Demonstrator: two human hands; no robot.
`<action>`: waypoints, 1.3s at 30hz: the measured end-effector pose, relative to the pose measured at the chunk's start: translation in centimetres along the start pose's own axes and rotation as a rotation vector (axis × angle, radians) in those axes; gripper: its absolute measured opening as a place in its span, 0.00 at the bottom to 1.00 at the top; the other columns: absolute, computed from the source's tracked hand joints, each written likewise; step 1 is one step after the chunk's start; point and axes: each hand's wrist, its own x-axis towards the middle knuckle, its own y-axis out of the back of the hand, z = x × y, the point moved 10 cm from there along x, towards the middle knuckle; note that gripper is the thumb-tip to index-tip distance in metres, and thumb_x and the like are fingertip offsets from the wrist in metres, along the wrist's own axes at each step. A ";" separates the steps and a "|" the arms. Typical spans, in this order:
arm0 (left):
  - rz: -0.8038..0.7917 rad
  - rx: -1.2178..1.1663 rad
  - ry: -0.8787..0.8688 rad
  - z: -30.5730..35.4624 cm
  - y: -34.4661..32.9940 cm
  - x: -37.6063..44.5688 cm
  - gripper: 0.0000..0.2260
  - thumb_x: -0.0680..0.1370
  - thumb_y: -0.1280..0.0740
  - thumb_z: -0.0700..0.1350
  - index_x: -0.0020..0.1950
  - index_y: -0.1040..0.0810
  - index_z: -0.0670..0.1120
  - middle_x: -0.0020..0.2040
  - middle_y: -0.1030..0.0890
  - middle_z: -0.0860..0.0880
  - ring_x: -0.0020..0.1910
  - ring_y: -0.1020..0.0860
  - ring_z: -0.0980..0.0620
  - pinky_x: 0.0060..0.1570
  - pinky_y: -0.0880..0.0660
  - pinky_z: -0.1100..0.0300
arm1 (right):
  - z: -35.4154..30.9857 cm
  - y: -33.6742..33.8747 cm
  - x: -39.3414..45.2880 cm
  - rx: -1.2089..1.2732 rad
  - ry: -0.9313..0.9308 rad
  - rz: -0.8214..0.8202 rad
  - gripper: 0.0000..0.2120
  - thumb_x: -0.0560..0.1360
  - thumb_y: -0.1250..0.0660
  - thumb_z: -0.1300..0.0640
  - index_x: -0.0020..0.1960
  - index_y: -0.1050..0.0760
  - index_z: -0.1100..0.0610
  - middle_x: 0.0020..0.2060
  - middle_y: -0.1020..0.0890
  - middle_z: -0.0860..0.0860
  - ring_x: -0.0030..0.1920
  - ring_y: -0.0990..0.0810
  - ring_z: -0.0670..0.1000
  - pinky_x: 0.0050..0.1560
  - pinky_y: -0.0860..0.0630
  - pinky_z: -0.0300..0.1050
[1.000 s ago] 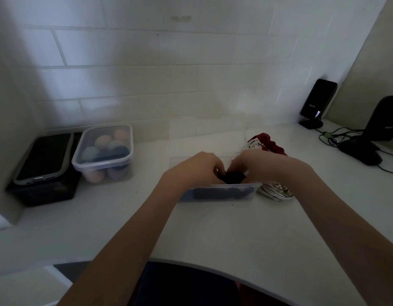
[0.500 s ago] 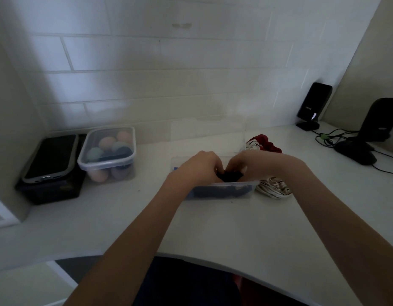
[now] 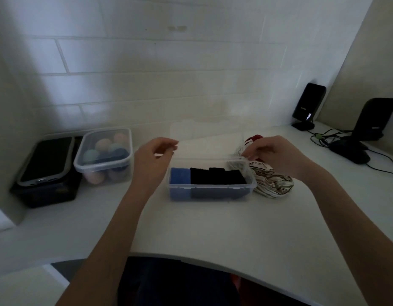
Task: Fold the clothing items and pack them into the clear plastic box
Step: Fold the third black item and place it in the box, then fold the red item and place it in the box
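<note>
1. Near edge: the white desk [image 3: 213, 228] has a curved front edge. Both forearms cross it toward the middle of the surface.
2. Middle of the surface: the clear plastic box [image 3: 210, 194] sits here, open at the top.
3. Box contents: a folded blue item [image 3: 180, 176] fills the left end. Folded black items [image 3: 217, 175] fill the middle and right, touching the blue item. All sit below the rim.
4. Left hand [image 3: 152, 159]: it hovers just beside the box's far left corner. The fingers are loosely curled, with thumb and fingertips close together. Whether they pinch the lid edge cannot be told.
5. Right hand [image 3: 277, 154]: it hovers at the box's far right corner. The fingers are curled downward toward the rim. Whether they hold anything cannot be told.
6. Right of the box: a striped cloth [image 3: 271, 183] lies crumpled on the surface, touching the box's right wall. A red cloth [image 3: 256, 138] shows behind the right hand.
7. Behind the box: a clear lid [image 3: 207, 138] stands tilted up from the far rim.
8. Left back corner: a clear container [image 3: 104, 154] with a lid holds rounded pastel and blue pieces. Just beside it, a black case [image 3: 46, 171] sits against the left wall.
9. Right back corner: two black speakers [image 3: 308, 106] [image 3: 373, 120] stand with cables [image 3: 323, 138] between them.
10. Far edge: a white tiled wall [image 3: 169, 74] rises behind the surface.
</note>
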 end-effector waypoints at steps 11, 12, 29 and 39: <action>-0.064 0.009 0.228 -4.6 -1.1 -1.0 0.16 0.72 0.31 0.36 0.56 0.28 0.49 0.38 0.29 0.51 0.35 0.28 0.51 0.39 0.28 0.63 | 9.9 2.1 1.0 -0.218 -0.301 0.237 0.21 0.75 0.43 0.70 0.65 0.27 0.59 0.63 0.22 0.57 0.62 0.25 0.58 0.61 0.32 0.46; -0.052 0.006 0.219 -4.5 -1.0 -1.0 0.15 0.73 0.31 0.35 0.55 0.28 0.49 0.37 0.29 0.51 0.34 0.28 0.52 0.38 0.28 0.64 | 10.4 1.5 1.2 -0.226 -0.319 0.207 0.21 0.75 0.42 0.68 0.66 0.29 0.58 0.63 0.22 0.58 0.63 0.25 0.59 0.63 0.32 0.48; -0.015 0.057 0.115 -3.7 -0.2 -1.9 0.07 0.75 0.35 0.37 0.48 0.25 0.48 0.31 0.29 0.50 0.26 0.32 0.59 0.29 0.32 0.70 | 6.4 0.1 -0.7 -0.580 -0.174 0.446 0.07 0.79 0.44 0.58 0.51 0.28 0.54 0.40 0.18 0.55 0.47 0.21 0.59 0.60 0.36 0.55; -0.065 0.209 -0.167 1.9 -1.1 -1.6 0.09 0.73 0.31 0.49 0.52 0.24 0.53 0.37 0.26 0.55 0.35 0.28 0.56 0.37 0.30 0.66 | -4.1 -0.8 -3.1 0.226 0.205 0.571 0.07 0.80 0.45 0.67 0.49 0.32 0.57 0.31 0.22 0.42 0.29 0.23 0.41 0.32 0.29 0.29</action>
